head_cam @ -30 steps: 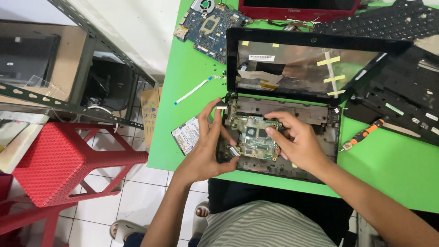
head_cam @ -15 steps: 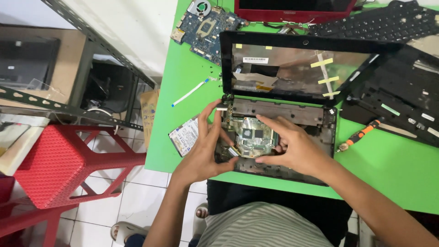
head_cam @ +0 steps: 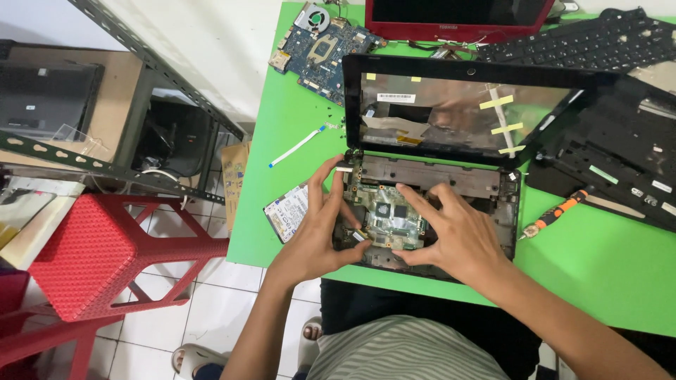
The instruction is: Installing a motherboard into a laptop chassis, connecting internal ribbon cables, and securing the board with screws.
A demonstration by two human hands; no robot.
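Seated at a green table (head_cam: pixel 598 267), a person's left hand (head_cam: pixel 320 229) and right hand (head_cam: pixel 454 236) pinch a green motherboard (head_cam: pixel 384 214) inside an opened laptop base (head_cam: pixel 507 211); lifting evenly would likely avoid snagging.

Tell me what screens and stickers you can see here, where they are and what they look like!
Laptop screen: upright behind both hands, dark and off, black frame, yellow tape strips.
White sticker: top left of that screen, small rectangle.
Red laptop: far table edge, dark screen, red frame.
Hard drive: flat beside the left hand, white label on top.
Right hand: on the open laptop's green board.
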